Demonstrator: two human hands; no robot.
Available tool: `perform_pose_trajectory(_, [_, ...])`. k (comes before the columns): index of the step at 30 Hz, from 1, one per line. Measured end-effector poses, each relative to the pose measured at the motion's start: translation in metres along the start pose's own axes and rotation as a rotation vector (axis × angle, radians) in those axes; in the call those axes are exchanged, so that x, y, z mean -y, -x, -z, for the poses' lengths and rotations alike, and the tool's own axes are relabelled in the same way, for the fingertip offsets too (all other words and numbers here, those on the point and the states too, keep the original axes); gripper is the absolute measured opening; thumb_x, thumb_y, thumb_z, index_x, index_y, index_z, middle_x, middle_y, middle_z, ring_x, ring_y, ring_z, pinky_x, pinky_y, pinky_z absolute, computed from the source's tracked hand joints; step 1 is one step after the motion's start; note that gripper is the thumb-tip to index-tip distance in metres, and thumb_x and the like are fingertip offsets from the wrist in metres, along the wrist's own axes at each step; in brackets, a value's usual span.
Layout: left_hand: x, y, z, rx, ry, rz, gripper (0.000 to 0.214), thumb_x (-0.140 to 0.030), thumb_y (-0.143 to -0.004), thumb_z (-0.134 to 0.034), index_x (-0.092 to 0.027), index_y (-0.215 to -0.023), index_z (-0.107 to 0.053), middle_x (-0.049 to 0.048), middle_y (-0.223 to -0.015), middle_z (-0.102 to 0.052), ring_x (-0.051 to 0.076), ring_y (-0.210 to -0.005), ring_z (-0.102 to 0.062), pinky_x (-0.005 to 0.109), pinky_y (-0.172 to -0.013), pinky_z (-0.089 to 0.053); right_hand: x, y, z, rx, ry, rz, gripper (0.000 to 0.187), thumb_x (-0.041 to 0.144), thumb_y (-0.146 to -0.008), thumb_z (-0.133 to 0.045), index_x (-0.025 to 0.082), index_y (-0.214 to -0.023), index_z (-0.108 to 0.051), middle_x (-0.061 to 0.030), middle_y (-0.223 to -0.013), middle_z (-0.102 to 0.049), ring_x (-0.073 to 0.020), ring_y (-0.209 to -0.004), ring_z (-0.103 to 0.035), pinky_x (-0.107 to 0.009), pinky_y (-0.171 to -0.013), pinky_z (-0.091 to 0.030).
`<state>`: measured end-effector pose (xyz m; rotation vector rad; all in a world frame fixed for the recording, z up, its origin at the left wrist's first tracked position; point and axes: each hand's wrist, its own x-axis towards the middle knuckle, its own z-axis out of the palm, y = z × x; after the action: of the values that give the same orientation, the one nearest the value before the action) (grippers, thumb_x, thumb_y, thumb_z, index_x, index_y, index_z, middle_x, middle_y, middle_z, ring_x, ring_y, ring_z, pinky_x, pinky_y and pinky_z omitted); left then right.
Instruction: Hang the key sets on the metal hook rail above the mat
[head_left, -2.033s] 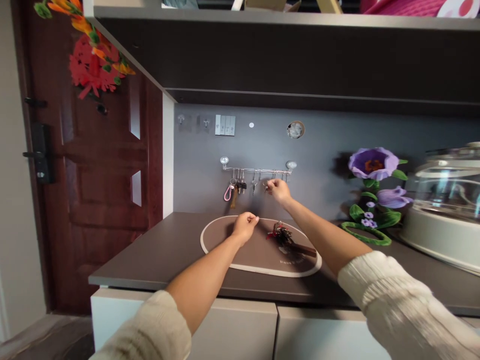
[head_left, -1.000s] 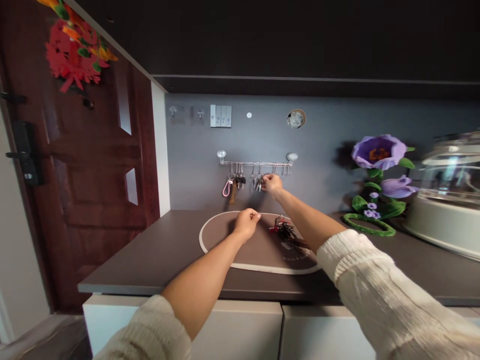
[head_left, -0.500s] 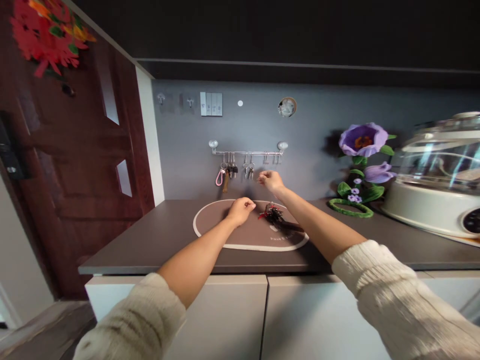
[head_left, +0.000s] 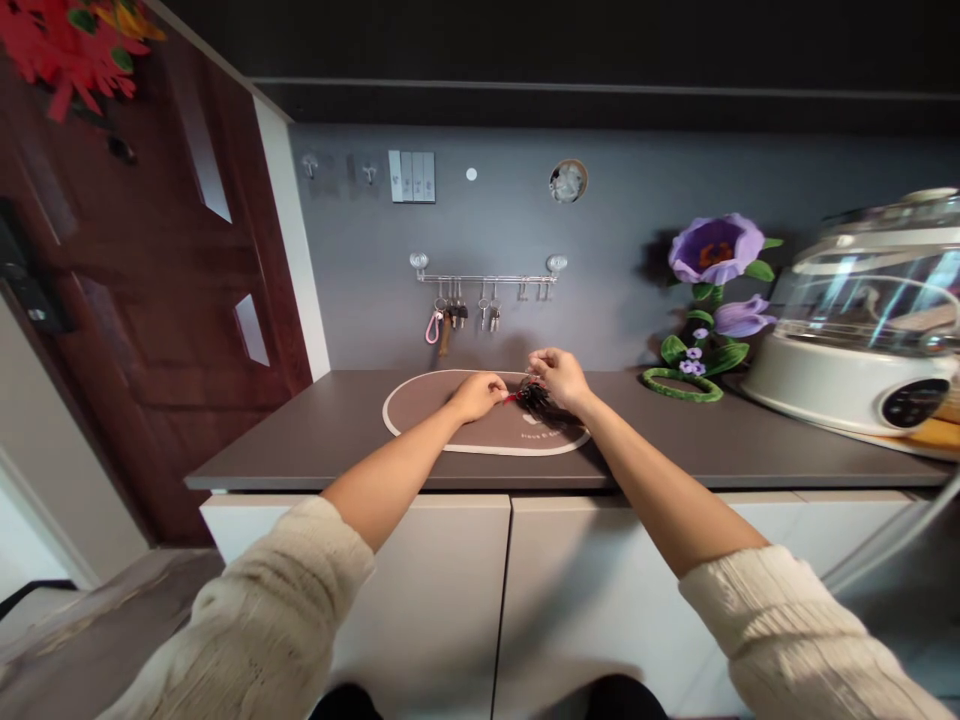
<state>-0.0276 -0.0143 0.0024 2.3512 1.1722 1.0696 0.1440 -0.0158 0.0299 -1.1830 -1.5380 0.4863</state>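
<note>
A dark bunch of keys with a red tag [head_left: 537, 402] lies on an oval brown mat [head_left: 427, 405] on the grey counter [head_left: 322, 440]. My right hand [head_left: 559, 376] is curled over the bunch, fingers pinched on its top. My left hand [head_left: 475, 395] is closed beside it on the mat, fingertips at the red tag. On the wall behind, a chrome hook rail [head_left: 486, 279] carries several key sets, one with a pink loop [head_left: 433, 327].
A dark red door [head_left: 150, 300] stands to the left. A purple fabric flower [head_left: 712, 300] sits at the back right of the counter. A white appliance with a clear lid [head_left: 862, 330] fills the far right. White cabinet doors [head_left: 465, 580] are below.
My right hand left the hook rail, where it hung a small key set, and came down onto the key bunch on the mat. The camera tilted downward.
</note>
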Motion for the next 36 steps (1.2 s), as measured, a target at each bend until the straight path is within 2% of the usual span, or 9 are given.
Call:
perform_pose_trajectory(4, [0.003,-0.002,-0.003,0.036,-0.043,-0.031,0.021,-0.031,-0.069,-0.057,-0.015,-0.079,-0.066,0.0028,-0.074,-0.063,0.012,-0.065,-0.052,0.024,-0.063,-0.040,0.002,0.008,0.004,0.006,0.170,0.051,0.011,0.018,-0.078,-0.051,0.014,-0.085,-0.059,-0.0043,-0.075,-0.066,-0.0104,-0.068,-0.060,-0.023,-0.070,-0.046])
perform_pose_trajectory(8, [0.007,-0.006,-0.007,0.084,-0.051,-0.023,0.026,-0.038,-0.066,-0.059,-0.015,-0.074,-0.067,0.0021,-0.068,-0.063,0.012,-0.063,-0.052,0.024,-0.063,-0.040,0.008,0.014,0.005,0.013,0.347,0.080,0.014,0.016,-0.078,-0.050,0.015,-0.088,-0.060,-0.0049,-0.078,-0.067,-0.0116,-0.073,-0.061,-0.023,-0.074,-0.044])
perform_pose_trajectory(14, [0.006,-0.017,-0.009,0.096,-0.063,0.024,0.016,-0.028,-0.066,-0.059,-0.014,-0.069,-0.066,0.0026,-0.068,-0.064,0.011,-0.059,-0.051,0.024,-0.063,-0.041,0.006,0.013,0.005,-0.004,0.510,0.092,0.021,0.011,-0.077,-0.047,0.014,-0.091,-0.062,-0.0070,-0.082,-0.068,-0.0136,-0.078,-0.061,-0.022,-0.075,-0.042])
perform_pose_trajectory(19, [0.007,-0.023,-0.011,0.128,-0.074,0.047,0.012,-0.022,-0.068,-0.055,-0.014,-0.067,-0.064,0.0012,-0.063,-0.061,0.010,-0.057,-0.049,0.025,-0.064,-0.040,0.008,0.014,0.004,0.011,0.551,0.092,0.026,0.008,-0.075,-0.045,0.013,-0.094,-0.061,-0.0076,-0.084,-0.068,-0.0145,-0.080,-0.061,-0.022,-0.076,-0.041])
perform_pose_trajectory(24, [0.011,-0.019,-0.012,0.079,0.004,0.127,0.012,-0.023,-0.072,-0.052,-0.015,-0.070,-0.061,-0.0005,-0.063,-0.058,0.010,-0.058,-0.046,0.024,-0.065,-0.040,0.008,0.014,0.003,0.008,0.564,0.111,0.026,0.007,-0.075,-0.045,0.014,-0.094,-0.061,-0.0073,-0.083,-0.068,-0.0146,-0.080,-0.061,-0.022,-0.075,-0.041])
perform_pose_trajectory(36, [0.004,-0.010,0.002,-0.018,0.269,0.258,0.012,-0.025,-0.078,-0.050,-0.015,-0.072,-0.054,-0.0031,-0.059,-0.049,0.008,-0.056,-0.041,0.022,-0.064,-0.036,0.009,0.015,0.005,0.012,0.529,0.103,0.025,0.009,-0.075,-0.046,0.014,-0.094,-0.061,-0.0062,-0.078,-0.067,-0.0139,-0.076,-0.061,-0.022,-0.073,-0.042])
